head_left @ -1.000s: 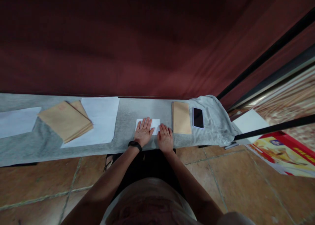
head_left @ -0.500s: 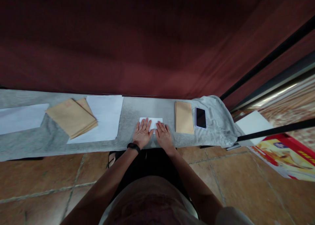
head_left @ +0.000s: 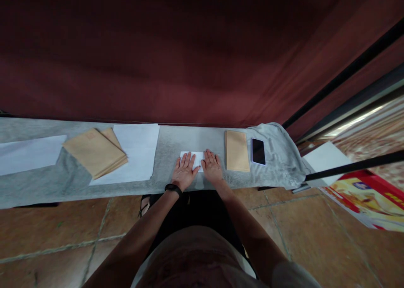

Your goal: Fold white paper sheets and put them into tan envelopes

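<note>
A small white piece of paper (head_left: 198, 158), apparently folded, lies on the grey cloth (head_left: 176, 137) in front of me. My left hand (head_left: 184, 171) rests flat on its left part, fingers spread, with a dark band around the wrist. On the paper's right edge lies my right hand (head_left: 212, 167), palm down with its fingers stretched out. Both hands hide part of the paper. To the right of my right hand is a small stack of brown envelopes (head_left: 237, 151).
A phone (head_left: 258, 151) lies right of the envelopes. On the left, more brown envelopes (head_left: 94, 151) overlap white sheets (head_left: 140, 153), and another white sheet (head_left: 28, 154) lies farther left. A dark red curtain (head_left: 189, 69) hangs behind. At right stands a red and yellow box (head_left: 372, 197).
My right hand has slid slightly to the right and away from me along the paper. My left hand stays nearly in place. The whole view has shifted a little.
</note>
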`<state>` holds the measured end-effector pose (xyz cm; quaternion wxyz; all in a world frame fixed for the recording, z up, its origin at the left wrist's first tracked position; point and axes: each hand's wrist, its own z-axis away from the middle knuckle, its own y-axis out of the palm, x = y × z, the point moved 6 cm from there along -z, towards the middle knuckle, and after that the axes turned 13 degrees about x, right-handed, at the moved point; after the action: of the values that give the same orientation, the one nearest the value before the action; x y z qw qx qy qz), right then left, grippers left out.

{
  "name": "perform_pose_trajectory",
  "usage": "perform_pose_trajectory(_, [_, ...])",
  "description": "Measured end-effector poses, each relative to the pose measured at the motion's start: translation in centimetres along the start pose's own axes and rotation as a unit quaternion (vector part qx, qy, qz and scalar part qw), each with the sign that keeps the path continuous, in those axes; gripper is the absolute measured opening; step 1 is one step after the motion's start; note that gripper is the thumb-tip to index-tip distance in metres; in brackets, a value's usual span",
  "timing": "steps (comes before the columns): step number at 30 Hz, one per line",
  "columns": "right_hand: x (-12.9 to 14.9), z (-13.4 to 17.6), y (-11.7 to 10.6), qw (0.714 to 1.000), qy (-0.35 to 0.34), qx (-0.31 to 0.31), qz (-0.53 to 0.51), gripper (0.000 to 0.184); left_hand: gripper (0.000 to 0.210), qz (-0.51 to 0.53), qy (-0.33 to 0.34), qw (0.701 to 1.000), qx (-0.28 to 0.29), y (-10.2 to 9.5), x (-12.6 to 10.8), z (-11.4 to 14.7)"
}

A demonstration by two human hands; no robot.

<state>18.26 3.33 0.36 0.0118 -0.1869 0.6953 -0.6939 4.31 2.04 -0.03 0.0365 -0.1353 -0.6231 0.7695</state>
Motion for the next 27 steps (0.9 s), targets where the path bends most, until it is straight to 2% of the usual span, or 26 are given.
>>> perform_pose_trajectory(6, [0.7, 2.4, 0.3, 1.0, -0.019, 0.013, 0.006, 0.049, 0.07, 0.005, -0.001, 1.0, 0.001, 0.0, 0.1, -0.1])
perform_pose_trajectory(10, [0.8, 3.9, 0.1, 1.0, -0.004, 0.002, -0.002, 0.05, 0.07, 0.006, -0.004, 1.0, -0.001, -0.1, 0.0, 0.0])
perform_pose_trajectory(19, [0.8, 4.0, -0.3, 1.0, 0.018, -0.019, -0.016, 0.05, 0.074, 0.006, -0.007, 1.0, 0.001, -0.1, 0.1, 0.0])
perform_pose_trajectory(27, [-0.3, 4.3, -0.3, 0.998, 0.03, -0.034, -0.054, 0.047, 0.067, 0.011, -0.033, 0.999, -0.015, -0.3, 0.6, 0.8])
